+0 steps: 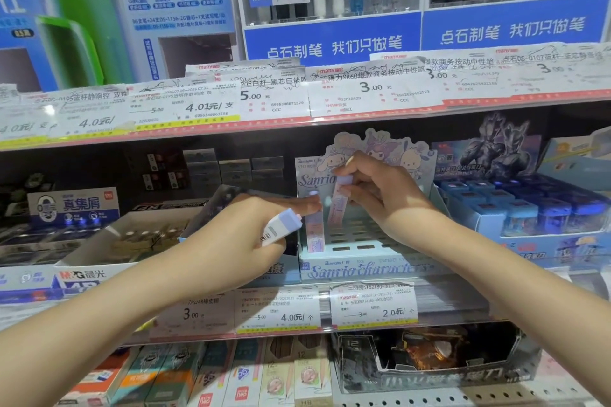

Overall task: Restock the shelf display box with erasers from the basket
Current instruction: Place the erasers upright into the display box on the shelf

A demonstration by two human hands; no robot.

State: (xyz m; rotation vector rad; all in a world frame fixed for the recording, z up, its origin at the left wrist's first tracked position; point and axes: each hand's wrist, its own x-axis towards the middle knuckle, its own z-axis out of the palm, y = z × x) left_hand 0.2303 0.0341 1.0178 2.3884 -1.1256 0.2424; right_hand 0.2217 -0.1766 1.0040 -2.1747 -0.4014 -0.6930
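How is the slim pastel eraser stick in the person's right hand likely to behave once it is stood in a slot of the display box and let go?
The eraser stick is tall and narrow, so it would probably tip without support. The slotted display box looks made to hold it upright, as with the stick already standing. The right hand pinches it with fingertips alone, suggesting it is light and fairly stiff.

One view only, from a camera worn on the person's head. It faces a stationery shelf unit head-on, tilted slightly down, close enough that both forearms reach in from the bottom corners. The middle shelf (429, 304) sits about centre frame, with the Sanrio display box (360, 269) just right of centre. The upper shelf's price-label rail (297, 102) crosses the upper half, and the lowest shelf (463, 398) runs along the bottom edge. The wide-angle lens bows the shelf lines toward the frame edges.
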